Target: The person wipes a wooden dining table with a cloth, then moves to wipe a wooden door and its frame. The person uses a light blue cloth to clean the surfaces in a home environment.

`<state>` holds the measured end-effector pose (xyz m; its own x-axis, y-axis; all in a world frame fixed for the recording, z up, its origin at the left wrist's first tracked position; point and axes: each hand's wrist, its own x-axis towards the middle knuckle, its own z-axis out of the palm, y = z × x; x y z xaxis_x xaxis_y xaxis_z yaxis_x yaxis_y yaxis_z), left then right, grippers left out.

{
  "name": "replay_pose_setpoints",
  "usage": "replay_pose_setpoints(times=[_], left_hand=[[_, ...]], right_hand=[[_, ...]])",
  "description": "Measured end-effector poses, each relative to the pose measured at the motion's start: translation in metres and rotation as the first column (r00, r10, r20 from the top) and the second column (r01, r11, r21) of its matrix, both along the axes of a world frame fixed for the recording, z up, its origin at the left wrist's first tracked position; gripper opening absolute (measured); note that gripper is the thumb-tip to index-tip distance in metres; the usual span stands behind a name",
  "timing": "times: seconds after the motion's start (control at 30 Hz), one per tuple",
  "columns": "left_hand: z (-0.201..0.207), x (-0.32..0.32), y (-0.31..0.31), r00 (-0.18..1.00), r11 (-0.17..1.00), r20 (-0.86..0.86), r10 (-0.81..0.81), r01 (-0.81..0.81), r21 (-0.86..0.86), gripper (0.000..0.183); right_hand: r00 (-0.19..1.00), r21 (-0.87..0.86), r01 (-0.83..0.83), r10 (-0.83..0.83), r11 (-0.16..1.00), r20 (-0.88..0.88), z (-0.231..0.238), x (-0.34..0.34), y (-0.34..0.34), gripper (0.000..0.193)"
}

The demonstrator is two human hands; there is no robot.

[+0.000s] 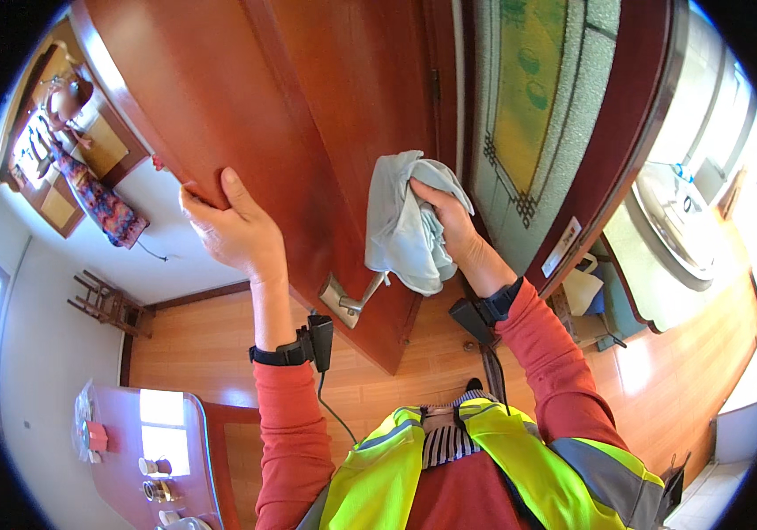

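A reddish-brown wooden door [343, 115] fills the upper middle of the head view. My left hand [235, 223] rests at its left edge, thumb raised on the face and fingers bent around the edge. In my right hand [454, 221] is a bunched light grey-blue cloth [401, 212], gripped with the thumb on top and its folds hanging down. The cloth is in front of the door's right part, just above the metal door handle [356, 303]. Whether the cloth touches the door surface I cannot tell.
To the right stands a second door with a patterned glass panel [529, 97], and past it a washbasin [674, 221]. A wooden stool [109, 303] is by the left wall, below a wall mirror frame [118, 155]. A glossy table [122, 442] with small jars is at lower left.
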<state>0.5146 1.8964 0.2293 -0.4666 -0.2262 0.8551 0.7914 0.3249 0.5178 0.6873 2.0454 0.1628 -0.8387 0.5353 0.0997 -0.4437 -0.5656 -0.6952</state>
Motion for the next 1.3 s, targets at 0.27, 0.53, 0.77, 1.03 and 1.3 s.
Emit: replay_pose_setpoints(times=[0.27,0.53,0.77,1.03,1.3], left_hand=[[-0.001,0.02,0.006,0.998,0.999,-0.026,0.053,-0.053,0.003,0.059],[-0.002,0.047,0.012,0.992,0.992,-0.009,0.129,-0.129,-0.009,0.061],[0.0,0.08,0.018,0.995,0.996,-0.029,0.091,-0.091,0.014,0.061],[0.001,0.122,0.026,0.999,1.0,-0.042,-0.009,0.009,0.001,0.061],[0.003,0.15,0.022,0.995,0.989,-0.032,-0.099,0.095,-0.114,0.064]], right_hand=[[0.981,-0.044,0.196,-0.195,0.98,0.015,-0.023,0.088,0.022,0.024],[0.924,-0.012,0.383,-0.382,0.924,0.027,-0.043,0.157,0.057,0.03],[0.921,0.059,0.386,-0.388,0.92,0.019,-0.051,0.178,0.072,0.033],[0.978,0.029,0.208,-0.208,0.978,-0.004,-0.045,0.18,0.063,0.031],[0.949,0.004,0.314,-0.314,0.949,-0.023,-0.046,0.18,0.058,0.038]])
